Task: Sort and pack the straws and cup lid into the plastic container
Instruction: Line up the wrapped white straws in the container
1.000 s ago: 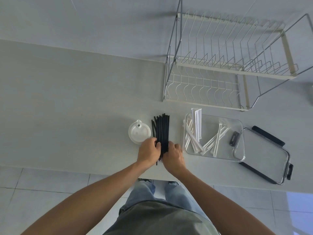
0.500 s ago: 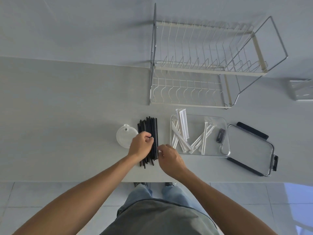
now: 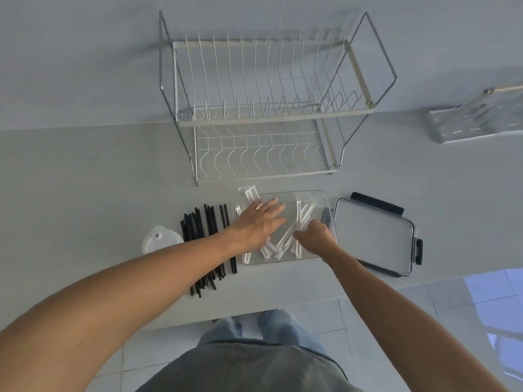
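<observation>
Light: soft and even, a bit cool and grey.
Shadows: faint ones under the dish rack (image 3: 263, 108) and beside the black straws (image 3: 203, 222) on the bench (image 3: 85, 179).
Glare: a bright blue-white shine on the floor (image 3: 495, 301), near right.
Blur: both hands look slightly smeared.
Edges: bent, the arms look stretched.
</observation>
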